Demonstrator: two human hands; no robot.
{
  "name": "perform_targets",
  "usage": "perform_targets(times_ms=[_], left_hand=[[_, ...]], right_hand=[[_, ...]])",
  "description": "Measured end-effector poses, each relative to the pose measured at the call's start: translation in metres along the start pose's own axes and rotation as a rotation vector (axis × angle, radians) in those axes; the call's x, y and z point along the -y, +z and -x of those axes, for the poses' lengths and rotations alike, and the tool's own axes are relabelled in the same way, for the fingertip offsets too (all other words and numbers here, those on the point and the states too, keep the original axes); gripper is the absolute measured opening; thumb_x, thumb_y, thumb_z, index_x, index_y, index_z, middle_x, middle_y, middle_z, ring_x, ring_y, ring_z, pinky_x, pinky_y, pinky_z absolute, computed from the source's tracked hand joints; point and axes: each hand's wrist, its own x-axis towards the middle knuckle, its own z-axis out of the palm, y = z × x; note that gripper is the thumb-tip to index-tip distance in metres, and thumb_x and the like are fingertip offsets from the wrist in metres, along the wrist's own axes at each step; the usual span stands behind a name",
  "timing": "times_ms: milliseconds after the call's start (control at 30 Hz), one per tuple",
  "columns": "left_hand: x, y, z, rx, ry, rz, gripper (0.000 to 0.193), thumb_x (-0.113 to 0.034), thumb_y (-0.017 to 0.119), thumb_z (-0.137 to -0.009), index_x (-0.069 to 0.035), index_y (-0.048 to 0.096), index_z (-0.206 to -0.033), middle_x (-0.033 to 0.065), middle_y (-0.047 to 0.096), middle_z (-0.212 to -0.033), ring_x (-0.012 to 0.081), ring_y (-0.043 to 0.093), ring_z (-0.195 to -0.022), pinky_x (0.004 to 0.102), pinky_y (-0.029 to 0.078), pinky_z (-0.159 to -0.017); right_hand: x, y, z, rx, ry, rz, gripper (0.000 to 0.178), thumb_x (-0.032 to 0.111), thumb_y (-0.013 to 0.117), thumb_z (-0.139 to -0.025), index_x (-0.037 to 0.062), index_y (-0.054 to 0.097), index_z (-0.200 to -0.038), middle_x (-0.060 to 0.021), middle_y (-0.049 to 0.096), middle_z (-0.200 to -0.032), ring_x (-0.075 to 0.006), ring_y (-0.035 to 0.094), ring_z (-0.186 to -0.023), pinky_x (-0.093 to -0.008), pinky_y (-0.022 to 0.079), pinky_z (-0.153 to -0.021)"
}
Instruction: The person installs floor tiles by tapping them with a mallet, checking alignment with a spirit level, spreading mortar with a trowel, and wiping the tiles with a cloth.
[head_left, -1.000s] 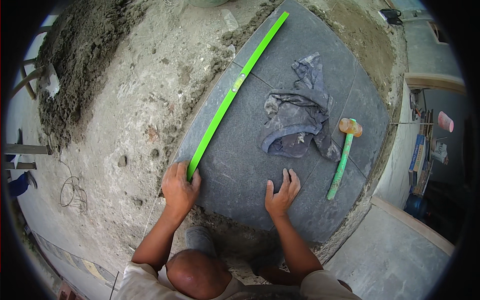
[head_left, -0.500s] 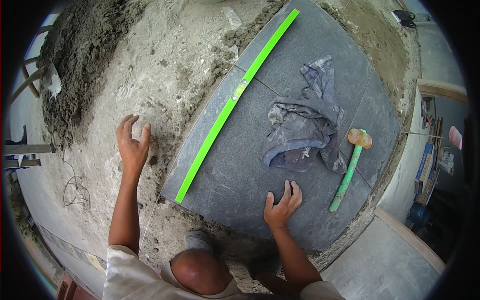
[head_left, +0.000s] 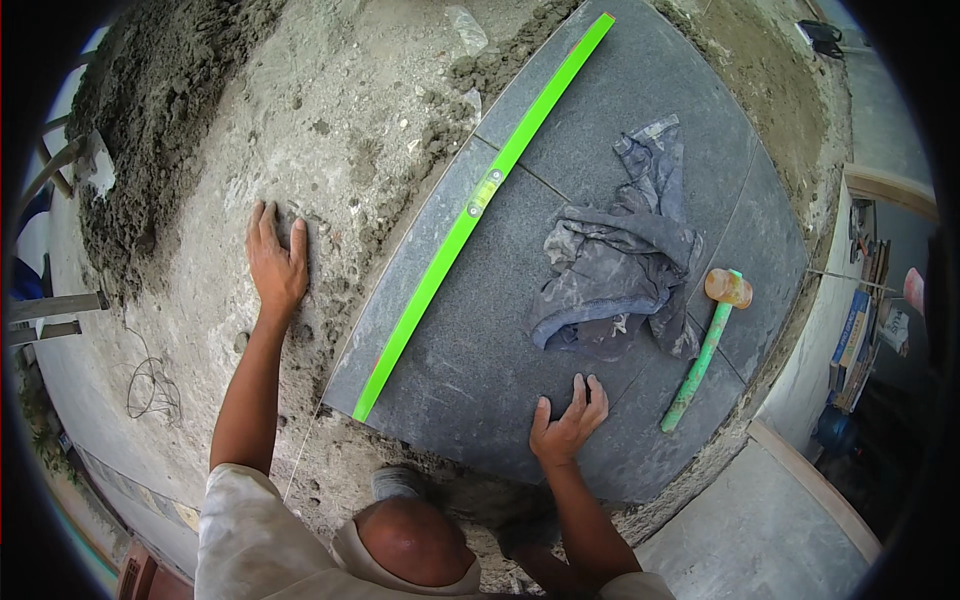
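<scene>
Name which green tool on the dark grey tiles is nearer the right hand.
The green-handled, orange-headed mallet, right of the right hand; the long green spirit level lies farther away.

A level point(head_left: 485, 193) lies on tiles point(head_left: 470, 380); right of it, a cloth point(head_left: 625, 260); right of that, a mallet point(head_left: 711, 340)

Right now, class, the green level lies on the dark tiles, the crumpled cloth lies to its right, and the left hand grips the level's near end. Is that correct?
Not quite: the left hand is not on the green level; the head view shows it out at the rough ground, left of the dark tiles. The rest stands, the crumpled cloth included.
</scene>
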Motion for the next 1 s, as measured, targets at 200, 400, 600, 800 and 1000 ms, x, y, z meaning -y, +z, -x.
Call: perform_targets(times_ms=[200,400,600,800,1000], left_hand=[[-0.004,-0.003,-0.001,-0.013,0.0,0.002,0.056,-0.04,0.054,-0.098,-0.003,0.046,-0.139,0.0214,0.04,-0.148,0.0381,0.037,-0.137,0.0446,0.03,-0.114],[-0.005,-0.003,-0.004,-0.016,0.009,0.011,0.055,-0.037,0.055,-0.098,-0.002,0.047,-0.139,0.0223,0.041,-0.146,0.0386,0.038,-0.135,0.0447,0.03,-0.113],[-0.005,-0.006,-0.005,-0.005,0.013,-0.012,0.056,-0.036,0.056,-0.097,-0.001,0.046,-0.138,0.0221,0.042,-0.146,0.0383,0.037,-0.136,0.0451,0.029,-0.114],[-0.007,-0.002,-0.006,-0.005,0.018,-0.009,0.057,-0.036,0.058,-0.095,0.0,0.046,-0.137,0.022,0.041,-0.146,0.0388,0.037,-0.135,0.0458,0.029,-0.113],[-0.007,-0.001,-0.006,0.0,-0.022,0.002,0.059,-0.04,0.06,-0.091,-0.003,0.048,-0.135,0.02,0.041,-0.146,0.0384,0.037,-0.136,0.0476,0.027,-0.114]], right_hand=[[0.001,0.0,0.0,-0.004,-0.003,0.023,0.058,0.035,0.056,-0.093,-0.0031,0.046,-0.135,-0.0242,0.042,-0.136,-0.043,0.039,-0.124,-0.0571,0.033,-0.102],[0.002,-0.001,-0.002,0.007,0.013,0.019,0.059,0.037,0.055,-0.094,-0.003,0.045,-0.136,-0.0241,0.042,-0.136,-0.0429,0.039,-0.123,-0.0575,0.033,-0.102],[0.083,-0.008,0.013,0.087,-0.154,-0.441,0.07,0.049,0.077,-0.08,0.0022,0.052,-0.125,-0.0177,0.048,-0.13,-0.0378,0.047,-0.117,-0.0506,0.041,-0.097],[0.18,0.026,0.016,0.196,-0.069,-0.57,0.09,0.045,0.089,-0.065,0.0042,0.045,-0.133,-0.0177,0.052,-0.125,-0.0363,0.048,-0.115,-0.0515,0.038,-0.095],[0.189,0.036,0.019,0.233,0.03,-0.519,0.089,0.037,0.09,-0.059,0.0089,0.051,-0.133,-0.0129,0.054,-0.124,-0.0349,0.047,-0.114,-0.0518,0.033,-0.097]])
